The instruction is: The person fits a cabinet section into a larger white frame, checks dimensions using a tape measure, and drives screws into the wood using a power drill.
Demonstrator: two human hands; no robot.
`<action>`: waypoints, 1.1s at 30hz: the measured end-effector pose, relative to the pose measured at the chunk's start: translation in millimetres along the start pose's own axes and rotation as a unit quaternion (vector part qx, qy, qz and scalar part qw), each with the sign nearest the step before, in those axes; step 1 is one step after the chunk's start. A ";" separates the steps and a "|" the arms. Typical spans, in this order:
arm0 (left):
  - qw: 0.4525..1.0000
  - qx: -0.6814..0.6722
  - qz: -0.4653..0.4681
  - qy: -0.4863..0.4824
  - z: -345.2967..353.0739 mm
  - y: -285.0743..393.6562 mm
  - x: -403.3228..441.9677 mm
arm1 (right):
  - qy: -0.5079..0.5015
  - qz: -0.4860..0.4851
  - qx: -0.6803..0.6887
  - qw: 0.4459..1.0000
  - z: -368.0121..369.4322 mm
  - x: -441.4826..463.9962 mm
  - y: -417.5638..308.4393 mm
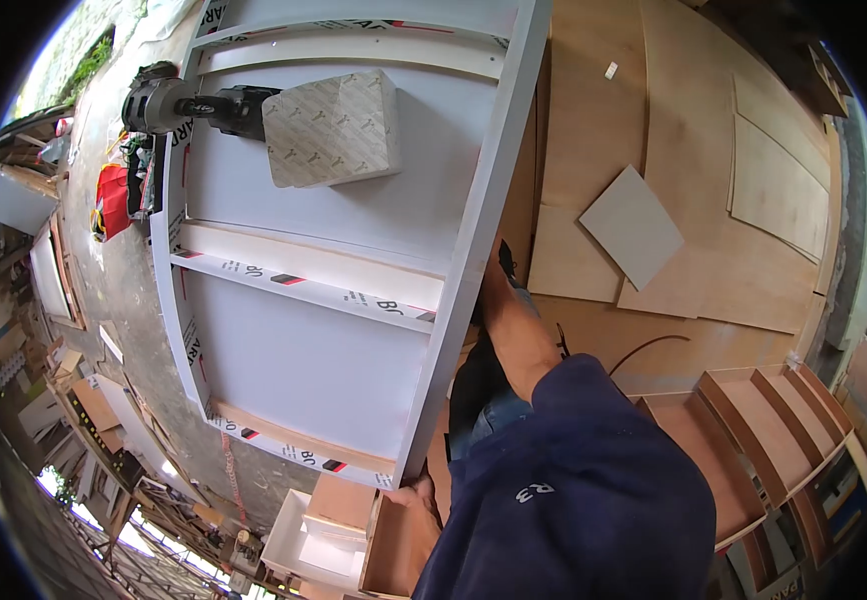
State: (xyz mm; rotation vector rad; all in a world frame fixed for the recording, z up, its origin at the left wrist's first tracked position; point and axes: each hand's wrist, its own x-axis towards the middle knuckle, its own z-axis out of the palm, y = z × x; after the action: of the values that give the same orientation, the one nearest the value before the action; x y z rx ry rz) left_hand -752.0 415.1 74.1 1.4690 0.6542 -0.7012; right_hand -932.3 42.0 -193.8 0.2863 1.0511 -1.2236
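A large cabinet carcass (pixel 303 330) with pale panels, wooden cross rails and printed protective tape fills the middle left. My left hand (pixel 415 492) is closed around its near bottom corner, fingers partly tucked under the edge. My right arm reaches up beside the long side rail (pixel 461 250); my right hand (pixel 499 258) is mostly hidden behind that rail, and its fingers do not show. On the upper panel sits a box wrapped in printed paper (pixel 333 130). Touching or close beside it is a black and grey power tool (pixel 193 105), which overhangs the far edge.
Plywood sheets (pixel 593 120) lie to the right, with a square pale board (pixel 633 228) on top. Wooden drawers (pixel 773 430) stand at the lower right, and a white drawer box (pixel 298 540) below. A red bag (pixel 111 200) and scrap wood lie on the concrete floor (pixel 143 340).
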 end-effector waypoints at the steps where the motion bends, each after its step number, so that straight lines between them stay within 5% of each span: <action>1: 1.000 -0.005 -0.002 0.003 -4.9 -7.2 -2.0 | 0.012 0.010 -0.011 1.000 -4.2 1.1 -5.2; 6: 0.998 -0.020 -0.028 -0.051 -12.5 3.3 8.3 | 0.124 0.040 0.040 0.991 -1.9 -46.4 -56.7; 9: 0.998 0.015 -0.018 -0.064 -16.9 -3.2 11.3 | 0.071 -0.036 0.007 0.997 5.2 -16.3 -15.0; 13: 0.998 0.032 -0.025 -0.056 -17.5 6.6 3.8 | 0.002 0.009 -0.012 1.000 1.1 2.8 -5.6; 17: 0.997 0.011 -0.046 -0.059 -7.2 6.3 -0.7 | 0.102 0.038 0.014 0.994 -18.3 -27.8 -36.9; 20: 0.998 0.037 -0.047 -0.036 2.6 6.9 -6.9 | 0.144 0.008 0.103 0.984 32.2 -71.4 -69.6; 23: 0.998 0.038 -0.050 -0.031 -8.7 5.6 -7.0 | 0.091 -0.089 -0.098 0.987 -6.7 12.9 -11.1; 26: 0.994 0.094 -0.053 -0.011 -13.2 11.4 3.2 | -0.046 -0.023 0.082 0.995 -33.6 37.0 1.3; 28: 0.994 0.101 -0.049 -0.011 -21.7 15.0 5.8 | 0.128 -0.079 -0.141 0.979 -48.5 29.4 8.7; 30: 0.993 0.110 -0.047 -0.013 -21.8 20.0 5.4 | 0.043 -0.096 -0.066 0.992 -40.4 -15.4 1.6; 32: 0.992 0.119 -0.045 -0.020 -20.8 23.0 7.0 | -0.108 -0.010 -0.123 0.986 -39.6 -38.4 1.5; 33: 0.991 0.124 -0.044 -0.023 -20.9 25.8 7.6 | -0.103 -0.016 -0.118 0.988 -23.6 -63.8 -2.0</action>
State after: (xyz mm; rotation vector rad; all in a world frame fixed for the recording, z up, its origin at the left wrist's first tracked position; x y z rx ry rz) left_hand -726.8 435.4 84.8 1.6538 0.6150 -0.9070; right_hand -943.6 97.4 -155.8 -0.0395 1.0101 -1.1177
